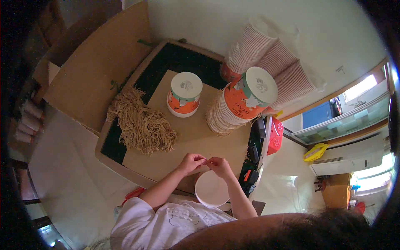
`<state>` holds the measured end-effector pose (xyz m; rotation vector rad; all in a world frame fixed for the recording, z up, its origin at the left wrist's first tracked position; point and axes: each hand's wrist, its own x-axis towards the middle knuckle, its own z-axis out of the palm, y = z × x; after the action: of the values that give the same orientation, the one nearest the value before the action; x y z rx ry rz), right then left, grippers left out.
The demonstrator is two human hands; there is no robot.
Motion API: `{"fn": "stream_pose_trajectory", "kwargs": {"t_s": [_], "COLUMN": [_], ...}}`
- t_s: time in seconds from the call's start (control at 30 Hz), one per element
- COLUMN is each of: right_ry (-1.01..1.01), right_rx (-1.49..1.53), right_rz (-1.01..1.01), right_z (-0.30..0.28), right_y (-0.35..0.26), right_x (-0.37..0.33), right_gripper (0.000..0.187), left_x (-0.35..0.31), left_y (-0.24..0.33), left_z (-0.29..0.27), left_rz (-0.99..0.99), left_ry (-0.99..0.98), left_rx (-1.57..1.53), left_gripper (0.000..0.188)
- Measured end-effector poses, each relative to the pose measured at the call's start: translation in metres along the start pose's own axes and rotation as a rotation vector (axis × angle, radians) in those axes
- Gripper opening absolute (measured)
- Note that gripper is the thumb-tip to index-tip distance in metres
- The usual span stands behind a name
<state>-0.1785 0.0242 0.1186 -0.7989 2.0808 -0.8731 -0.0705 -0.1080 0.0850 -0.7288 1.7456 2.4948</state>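
My left hand (193,163) and my right hand (220,167) meet fingertip to fingertip in a pinch, just above the near table edge. Whatever is between the fingers is too small to make out. Close below them, against my body, an open paper bucket (212,189) shows its white inside. A heap of tan twisted cords (146,129) lies to the left on a cardboard sheet (146,164). Beyond the hands, an orange and green paper bucket (186,93) stands upside down. Right of it leans a nested stack of similar buckets (243,102), base up.
Taller stacks of paper buckets (252,46) in clear plastic rest against the wall. A cardboard panel (100,66) rises at the left. Black adapters (253,154) with cables line the right table edge, beside a red plastic basket (275,135).
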Motion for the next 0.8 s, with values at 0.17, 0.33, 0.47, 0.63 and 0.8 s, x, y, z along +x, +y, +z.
{"fn": "stream_pose_trajectory", "kwargs": {"t_s": [0.17,0.33,0.47,0.63,0.8], "right_ry": [0.022,0.083,-0.046,-0.246,-0.251], "right_rx": [0.020,-0.019,0.196,0.624,0.809], "right_rz": [-0.055,-0.105,-0.038,0.090,0.411], "right_z": [0.000,0.005,-0.003,-0.022,-0.024], "right_y": [-0.004,0.006,0.014,0.029,0.045], "right_x": [-0.001,0.002,0.010,0.023,0.026], "right_gripper": [0.013,0.014,0.012,0.012,0.017], "left_x": [0.004,-0.001,0.007,0.033,0.052], "left_y": [-0.013,-0.005,-0.010,-0.014,-0.032], "left_z": [0.005,0.020,0.021,0.016,0.021], "left_rz": [0.202,0.568,0.612,0.471,0.388], "left_ry": [0.155,0.307,0.377,0.244,0.140], "left_rx": [0.220,0.717,0.670,0.391,0.352], "left_gripper": [0.010,0.003,0.004,0.006,0.006]}}
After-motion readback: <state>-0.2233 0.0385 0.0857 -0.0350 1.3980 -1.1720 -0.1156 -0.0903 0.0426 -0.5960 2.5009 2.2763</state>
